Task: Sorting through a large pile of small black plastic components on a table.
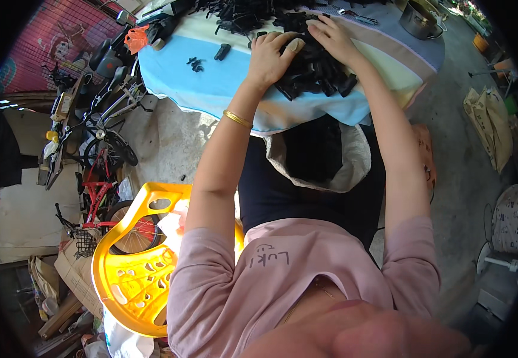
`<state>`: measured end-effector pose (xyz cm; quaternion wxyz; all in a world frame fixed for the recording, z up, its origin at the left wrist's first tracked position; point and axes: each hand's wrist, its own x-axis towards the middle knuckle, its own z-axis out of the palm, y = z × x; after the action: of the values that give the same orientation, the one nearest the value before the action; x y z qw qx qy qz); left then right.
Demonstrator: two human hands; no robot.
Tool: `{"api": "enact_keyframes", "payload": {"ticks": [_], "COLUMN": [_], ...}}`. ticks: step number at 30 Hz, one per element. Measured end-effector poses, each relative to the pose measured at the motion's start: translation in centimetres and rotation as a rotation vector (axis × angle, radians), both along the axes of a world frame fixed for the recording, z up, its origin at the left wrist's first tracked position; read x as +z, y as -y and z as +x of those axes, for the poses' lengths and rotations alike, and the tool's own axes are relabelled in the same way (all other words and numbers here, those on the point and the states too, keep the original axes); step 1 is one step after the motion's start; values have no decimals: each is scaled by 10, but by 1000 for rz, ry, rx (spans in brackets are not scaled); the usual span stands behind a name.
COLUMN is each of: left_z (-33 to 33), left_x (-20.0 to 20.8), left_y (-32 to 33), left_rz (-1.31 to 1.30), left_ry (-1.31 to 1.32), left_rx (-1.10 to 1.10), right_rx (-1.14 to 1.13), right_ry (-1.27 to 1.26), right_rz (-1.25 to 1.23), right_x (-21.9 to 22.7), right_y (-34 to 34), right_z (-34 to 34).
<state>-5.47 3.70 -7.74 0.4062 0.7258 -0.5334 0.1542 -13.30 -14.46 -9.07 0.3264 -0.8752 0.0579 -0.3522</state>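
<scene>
A pile of small black plastic-looking parts [321, 74] lies at the near edge of the cloth-covered table [235, 80]. My left hand [271, 56] rests on the pile's left side, fingers bent over it and thumb apart, a tan covering on the thumb tip. From the right, my right hand [335, 42] lies over the far side of the pile with its fingers spread. Neither hand shows a part gripped in it, though the fingertips are partly hidden. Below the table edge, a white woven sack [354, 158] hangs open near my lap, dark inside.
A larger black heap [235, 18] lies farther back. One black piece [222, 52] and small bits [195, 64] sit to the left. A metal pot [417, 21] stands at the far right, near pliers-like tools [360, 17]. A yellow plastic chair [121, 268] and bicycles [98, 191] are left.
</scene>
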Motion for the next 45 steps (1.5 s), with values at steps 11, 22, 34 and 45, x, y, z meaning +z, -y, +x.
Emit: {"api": "enact_keyframes", "payload": {"ticks": [11, 22, 34, 45], "left_z": [-39, -99, 2, 86], "left_x": [5, -14, 23, 15], "left_y": [-29, -63, 26, 72], "left_rz": [-123, -70, -54, 172], "left_ry": [-350, 27, 43, -717], "left_rx": [-175, -184, -176, -174], "right_rx": [158, 256, 129, 59], "right_ry": [-67, -9, 234, -12], "right_rz": [-183, -115, -101, 161], "right_x": [10, 20, 41, 7], "right_y": [-53, -88, -11, 30], "right_z": [-87, -149, -33, 58]}}
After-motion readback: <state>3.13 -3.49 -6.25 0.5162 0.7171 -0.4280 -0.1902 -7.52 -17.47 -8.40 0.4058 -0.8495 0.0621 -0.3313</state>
